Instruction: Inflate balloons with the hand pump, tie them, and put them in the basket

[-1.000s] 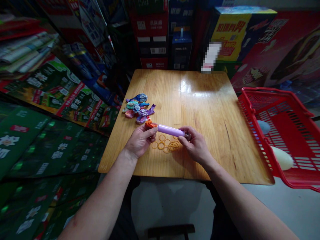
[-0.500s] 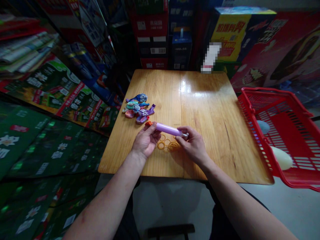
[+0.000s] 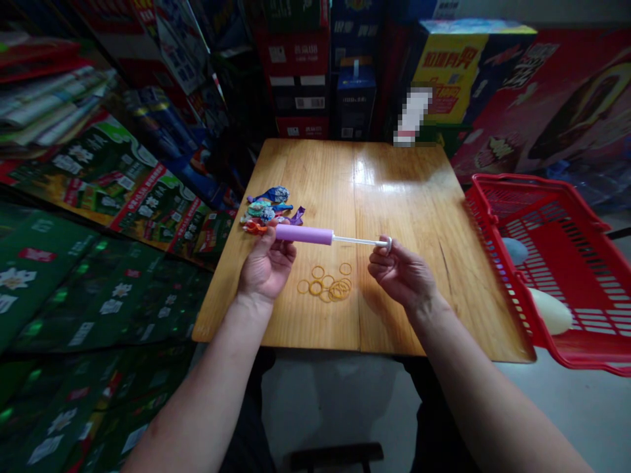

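A purple balloon pump (image 3: 308,234) is held level above the wooden table (image 3: 409,282). My left hand (image 3: 266,263) grips the barrel near its left end, where an orange balloon (image 3: 255,226) sits at the nozzle, partly behind my fingers. At the other end my right hand (image 3: 404,269) is closed on the handle of the white plunger rod, which is drawn out of the barrel. Several deflated patterned balloons (image 3: 269,196) lie in a pile just beyond my left hand. Below the pump, yellow-brown rubber bands (image 3: 339,289) are scattered on the tabletop.
Right of the table stands a red plastic basket (image 3: 589,263) with a pale inflated balloon (image 3: 551,311) and a bluish one (image 3: 515,251) inside. Green cartons (image 3: 113,282) are stacked along the left. More boxes (image 3: 300,66) line the table's far edge. A dark stool (image 3: 338,453) shows at the bottom.
The plunger has come out of the barrel as my right hand moved right with its handle. My left hand, the barrel and the orange balloon have shifted left, uncovering more rubber bands.
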Tool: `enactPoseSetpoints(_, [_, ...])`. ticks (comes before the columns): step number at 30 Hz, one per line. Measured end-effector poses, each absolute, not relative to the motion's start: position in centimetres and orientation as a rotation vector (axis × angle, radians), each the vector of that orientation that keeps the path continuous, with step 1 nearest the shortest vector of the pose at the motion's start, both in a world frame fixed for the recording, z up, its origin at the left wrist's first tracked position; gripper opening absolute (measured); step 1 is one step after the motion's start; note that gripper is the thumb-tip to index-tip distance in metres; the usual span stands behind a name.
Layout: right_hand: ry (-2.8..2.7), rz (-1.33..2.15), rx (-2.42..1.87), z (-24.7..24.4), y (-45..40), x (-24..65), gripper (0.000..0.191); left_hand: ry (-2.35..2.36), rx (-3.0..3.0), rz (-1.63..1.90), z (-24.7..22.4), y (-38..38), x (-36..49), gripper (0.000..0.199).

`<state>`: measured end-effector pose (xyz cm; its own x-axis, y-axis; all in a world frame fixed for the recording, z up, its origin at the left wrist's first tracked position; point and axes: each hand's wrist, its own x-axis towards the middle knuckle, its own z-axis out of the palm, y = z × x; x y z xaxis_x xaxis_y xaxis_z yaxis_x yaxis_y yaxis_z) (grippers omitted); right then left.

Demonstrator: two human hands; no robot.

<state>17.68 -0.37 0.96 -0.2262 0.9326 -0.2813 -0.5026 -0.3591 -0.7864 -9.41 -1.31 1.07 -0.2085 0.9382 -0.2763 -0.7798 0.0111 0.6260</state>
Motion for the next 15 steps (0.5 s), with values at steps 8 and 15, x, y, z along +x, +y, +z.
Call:
enactPoseSetpoints(8, [-0.749, 1.900, -0.885, 0.1, -2.1, 15.7, 0.028, 0.708, 0.302, 1.342, 0.2, -3.5, -6.1, 0.032])
enactPoseSetpoints(15, [-0.824, 1.745, -0.965, 1.3, -1.4, 17.0, 0.026, 0.753, 0.324, 1.459, 1.2, -2.1, -7.6, 0.025])
